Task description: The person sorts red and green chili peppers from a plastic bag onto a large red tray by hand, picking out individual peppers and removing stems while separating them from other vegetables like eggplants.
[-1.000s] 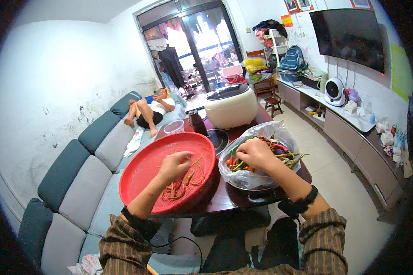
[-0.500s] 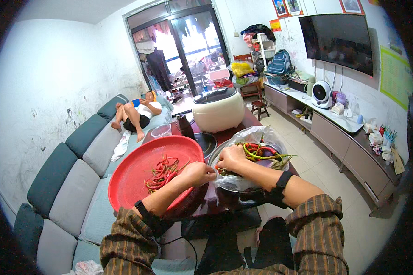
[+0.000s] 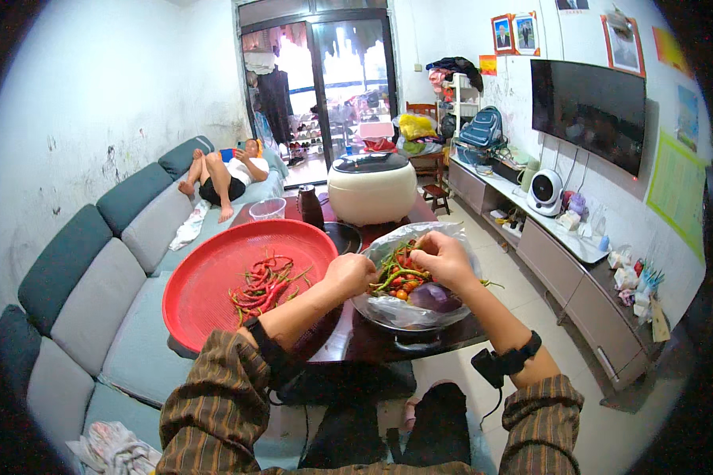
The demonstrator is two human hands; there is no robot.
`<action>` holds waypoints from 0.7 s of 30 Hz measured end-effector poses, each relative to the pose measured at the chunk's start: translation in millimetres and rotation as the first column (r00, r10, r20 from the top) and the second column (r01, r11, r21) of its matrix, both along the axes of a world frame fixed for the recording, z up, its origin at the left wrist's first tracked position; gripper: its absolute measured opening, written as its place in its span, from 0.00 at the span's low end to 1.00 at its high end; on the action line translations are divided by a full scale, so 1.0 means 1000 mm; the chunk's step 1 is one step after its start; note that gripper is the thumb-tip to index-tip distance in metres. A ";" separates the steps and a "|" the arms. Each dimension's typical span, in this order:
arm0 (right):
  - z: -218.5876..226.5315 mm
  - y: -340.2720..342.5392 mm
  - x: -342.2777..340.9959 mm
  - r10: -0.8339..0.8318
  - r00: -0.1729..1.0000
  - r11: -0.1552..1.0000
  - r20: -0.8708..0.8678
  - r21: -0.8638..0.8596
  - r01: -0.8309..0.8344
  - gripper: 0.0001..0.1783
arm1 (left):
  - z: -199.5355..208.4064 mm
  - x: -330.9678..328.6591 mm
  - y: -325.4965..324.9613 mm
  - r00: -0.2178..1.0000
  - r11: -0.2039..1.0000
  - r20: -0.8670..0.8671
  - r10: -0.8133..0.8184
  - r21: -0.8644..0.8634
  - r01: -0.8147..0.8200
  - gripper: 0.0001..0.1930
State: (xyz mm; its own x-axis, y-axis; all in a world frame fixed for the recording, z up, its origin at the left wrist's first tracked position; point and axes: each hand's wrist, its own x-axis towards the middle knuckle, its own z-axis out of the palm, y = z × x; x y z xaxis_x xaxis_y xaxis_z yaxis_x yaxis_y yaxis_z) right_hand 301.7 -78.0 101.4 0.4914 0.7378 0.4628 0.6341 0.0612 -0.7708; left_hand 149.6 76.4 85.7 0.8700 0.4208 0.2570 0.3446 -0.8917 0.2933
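A clear plastic bag [image 3: 408, 310] lies opened in a metal pan [image 3: 416, 340], holding chili peppers [image 3: 390, 269], small red and orange tomatoes [image 3: 402, 294] and a purple eggplant [image 3: 434, 297]. At the bag's left rim, my left hand [image 3: 348, 275] is closed, its fingertips pinching the plastic edge. Over the peppers, my right hand [image 3: 444, 257] reaches into the bag from the right with fingers bent together. What those fingertips grip is hidden. To the left stands a round red basket [image 3: 206, 269], with a loose heap of red chili peppers [image 3: 265, 289] on its mesh bottom.
Behind the basket are a clear plastic cup [image 3: 268, 209], a dark can-shaped container [image 3: 310, 206] and a large cream appliance [image 3: 372, 190]. A sofa [image 3: 142, 317] runs along the left, where a person [image 3: 230, 174] reclines. A long low cabinet [image 3: 554, 277] lines the right wall.
My right hand has drawn back and its fingers have risen within the bag, exposing tomatoes and eggplant. My left hand stays by the bag's left rim. The whole view has shifted.
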 end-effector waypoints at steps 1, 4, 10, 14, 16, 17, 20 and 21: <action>-0.005 0.001 0.004 0.013 0.999 0.998 -0.048 0.063 -0.010 0.13 | -0.005 0.005 0.006 0.998 1.000 -0.059 -0.016 0.024 0.017 0.15; -0.013 -0.006 0.006 0.081 0.985 0.986 -0.154 0.155 -0.057 0.11 | -0.016 0.016 0.017 0.991 1.000 -0.133 0.006 0.005 -0.005 0.17; -0.014 -0.019 -0.001 0.126 0.973 0.990 -0.192 0.086 -0.112 0.07 | -0.033 0.035 0.031 0.942 0.996 -0.327 0.072 0.068 -0.052 0.19; -0.014 -0.021 -0.002 0.033 0.983 0.996 -0.183 0.093 -0.016 0.12 | -0.034 0.029 0.032 0.980 1.000 -0.197 0.013 0.016 -0.011 0.19; -0.006 -0.023 -0.011 -0.050 0.999 0.998 0.021 0.029 0.049 0.12 | -0.032 0.028 0.034 0.978 0.999 -0.201 0.046 -0.011 -0.050 0.18; -0.007 -0.018 -0.016 -0.074 0.991 0.995 0.108 0.072 0.066 0.09 | -0.033 0.027 0.041 0.982 0.993 -0.191 -0.006 -0.119 -0.017 0.17; 0.004 -0.012 -0.031 0.043 0.983 0.987 0.181 -0.160 -0.014 0.15 | -0.039 0.026 0.053 0.985 0.947 -0.169 -0.022 -0.320 -0.034 0.15; 0.003 -0.005 -0.033 0.065 0.950 0.978 0.307 -0.207 0.000 0.23 | -0.040 0.026 0.053 0.988 0.937 -0.154 -0.032 -0.347 -0.024 0.15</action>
State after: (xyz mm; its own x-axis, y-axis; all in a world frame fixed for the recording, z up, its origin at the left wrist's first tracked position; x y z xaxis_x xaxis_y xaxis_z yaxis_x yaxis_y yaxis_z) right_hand 268.6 -82.7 104.6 0.3213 0.8446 0.4282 0.8439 -0.0501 -0.5342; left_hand 175.1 129.4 46.2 0.8890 0.4559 -0.0424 0.4074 -0.7453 0.5279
